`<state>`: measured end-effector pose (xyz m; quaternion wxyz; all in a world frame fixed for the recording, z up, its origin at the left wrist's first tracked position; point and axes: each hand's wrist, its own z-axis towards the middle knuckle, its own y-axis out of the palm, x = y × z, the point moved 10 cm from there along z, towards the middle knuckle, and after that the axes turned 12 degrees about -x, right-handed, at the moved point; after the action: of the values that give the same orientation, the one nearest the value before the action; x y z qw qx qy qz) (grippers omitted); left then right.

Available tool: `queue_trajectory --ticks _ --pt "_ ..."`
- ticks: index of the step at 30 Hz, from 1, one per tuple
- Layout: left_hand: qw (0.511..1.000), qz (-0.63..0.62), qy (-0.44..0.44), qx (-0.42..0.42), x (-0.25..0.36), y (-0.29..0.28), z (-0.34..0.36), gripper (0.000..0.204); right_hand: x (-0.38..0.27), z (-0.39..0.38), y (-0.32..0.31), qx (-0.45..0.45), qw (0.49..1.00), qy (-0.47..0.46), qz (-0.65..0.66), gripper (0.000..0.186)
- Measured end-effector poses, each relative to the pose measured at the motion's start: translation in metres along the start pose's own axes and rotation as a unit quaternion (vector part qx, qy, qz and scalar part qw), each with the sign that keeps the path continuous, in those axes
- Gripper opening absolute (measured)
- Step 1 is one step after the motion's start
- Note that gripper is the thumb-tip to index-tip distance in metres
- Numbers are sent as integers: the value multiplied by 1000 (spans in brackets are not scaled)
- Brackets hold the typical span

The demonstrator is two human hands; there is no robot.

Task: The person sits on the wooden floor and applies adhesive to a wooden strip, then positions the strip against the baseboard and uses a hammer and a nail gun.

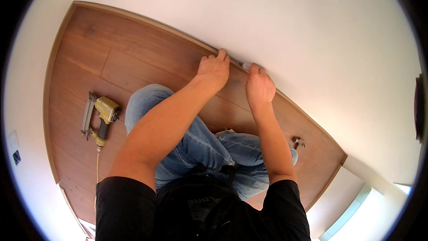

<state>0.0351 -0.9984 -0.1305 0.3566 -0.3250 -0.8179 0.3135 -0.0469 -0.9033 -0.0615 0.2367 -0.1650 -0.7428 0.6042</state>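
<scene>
My left hand (pixel 214 69) has its fingers bent over the narrow wooden baseboard (pixel 165 30) at the foot of the white wall, gripping its top edge. Just right of it, my right hand (pixel 261 85) is closed in a pinch on a small white piece (pixel 245 66) at the same edge; what that piece is, I cannot tell. A yellow-and-black nail gun (pixel 104 114) with a hose lies on the wooden floor (pixel 84 40) to my left. Beside my right forearm lies a small metal hammer (pixel 298 142), partly hidden.
I sit cross-legged in blue jeans (pixel 187 147) close to the wall (pixel 321 40). Another wall (pixel 26 85) with an outlet plate (pixel 14 149) bounds the floor at left. At lower right are a pale panel (pixel 339 196) and a bright opening. A dark object (pixel 418 107) shows at the far right.
</scene>
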Motion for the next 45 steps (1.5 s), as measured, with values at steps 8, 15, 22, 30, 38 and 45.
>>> queue_trajectory --ticks 8,15,22,30,38,45 --pt "1000 9 -1 3 2 1 1 44 32 -18 13 33 999 22 24 29" --pt "999 -11 16 29 -1 -1 1 45 35 -26 45 55 997 -3 59 27" --pt "999 -4 20 25 1 2 3 45 21 -17 42 15 997 -22 69 30" --pt "999 23 7 35 -1 7 6 46 4 14 42 -141 989 40 0 21" --pt "999 13 14 31 -1 5 4 46 -2 -1 42 -16 998 -11 -59 19" --pt "1000 -10 4 4 -3 5 2 49 23 -10 23 86 994 8 65 14"
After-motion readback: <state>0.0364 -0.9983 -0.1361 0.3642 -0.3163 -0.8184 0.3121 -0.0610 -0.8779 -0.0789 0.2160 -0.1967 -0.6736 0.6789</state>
